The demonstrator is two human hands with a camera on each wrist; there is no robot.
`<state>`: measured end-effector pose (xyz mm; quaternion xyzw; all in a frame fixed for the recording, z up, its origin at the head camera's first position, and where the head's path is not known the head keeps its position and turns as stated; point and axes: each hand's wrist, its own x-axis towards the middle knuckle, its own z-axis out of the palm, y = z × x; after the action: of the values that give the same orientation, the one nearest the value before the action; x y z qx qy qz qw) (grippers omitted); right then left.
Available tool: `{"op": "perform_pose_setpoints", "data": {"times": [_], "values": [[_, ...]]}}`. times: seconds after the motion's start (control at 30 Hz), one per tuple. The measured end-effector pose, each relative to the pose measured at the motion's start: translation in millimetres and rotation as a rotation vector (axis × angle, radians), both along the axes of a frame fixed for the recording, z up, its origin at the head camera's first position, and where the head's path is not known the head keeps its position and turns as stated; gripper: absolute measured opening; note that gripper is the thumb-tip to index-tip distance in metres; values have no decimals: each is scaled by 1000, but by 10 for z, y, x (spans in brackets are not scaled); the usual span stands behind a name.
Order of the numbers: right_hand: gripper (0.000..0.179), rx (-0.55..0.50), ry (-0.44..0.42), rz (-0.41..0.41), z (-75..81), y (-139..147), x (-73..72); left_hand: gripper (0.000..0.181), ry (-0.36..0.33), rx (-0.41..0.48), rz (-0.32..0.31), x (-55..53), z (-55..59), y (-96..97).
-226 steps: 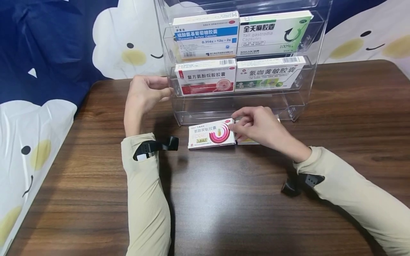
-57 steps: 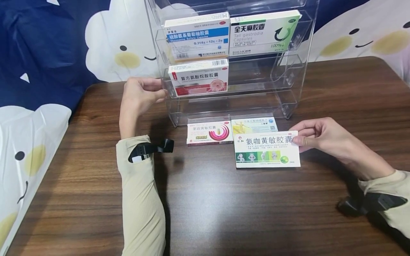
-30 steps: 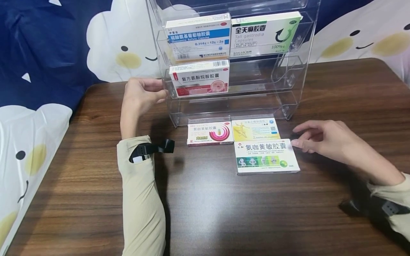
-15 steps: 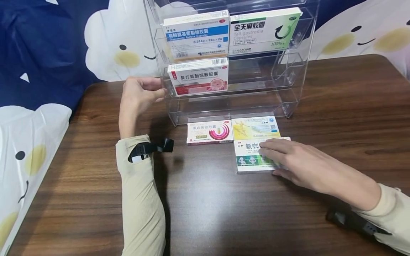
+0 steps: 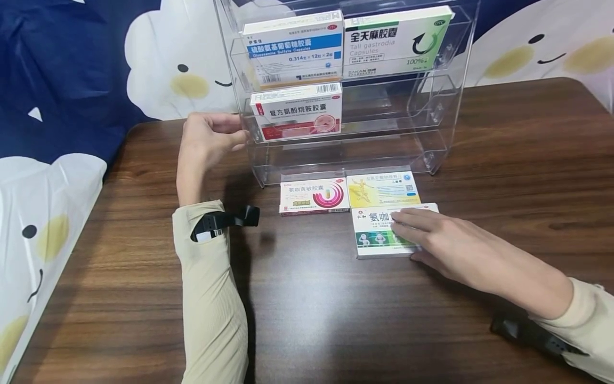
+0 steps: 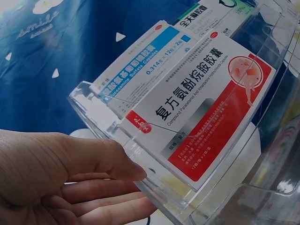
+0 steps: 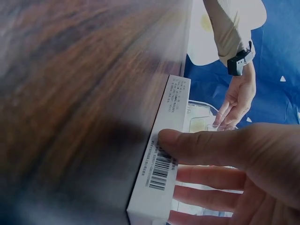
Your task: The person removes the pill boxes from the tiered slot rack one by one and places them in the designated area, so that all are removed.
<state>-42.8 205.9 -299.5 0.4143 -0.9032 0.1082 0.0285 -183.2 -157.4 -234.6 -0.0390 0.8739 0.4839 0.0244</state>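
On the left, my left hand grips the side of a clear acrylic display rack; its thumb lies on the panel edge in the left wrist view. My right hand holds a white-and-green medicine box lying flat on the table. Its thumb presses the barcoded side while the fingers lie over the printed face, covering its right part. Behind that box, a pink-and-white medicine box and a yellow medicine box lie side by side at the rack's foot.
Upright on the rack stand a red-and-white box, a blue-and-white box and a green-and-white box. A brown wooden table lies beneath everything. Behind it hangs a blue cloth with cloud faces.
My right hand took the white-and-green box off the rack, laid it before the others, let go, then came over its top with thumb at the near side. The left hand kept its hold.
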Motion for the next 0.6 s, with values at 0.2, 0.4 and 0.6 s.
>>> {"op": "perform_pose_setpoints", "data": {"times": [0.2, 0.4, 0.6], "values": [[55, -18, 12, 5, -9, -3, -12, 31, 2, 9, 2, 7, 3, -2], [55, -53, -8, 36, 9, 28, -58, 31, 0, 2, -1, 7, 10, -17], [52, -230, -67, 32, 227, 89, -264, 31, -13, -10, -12, 6, 10, -25]]}}
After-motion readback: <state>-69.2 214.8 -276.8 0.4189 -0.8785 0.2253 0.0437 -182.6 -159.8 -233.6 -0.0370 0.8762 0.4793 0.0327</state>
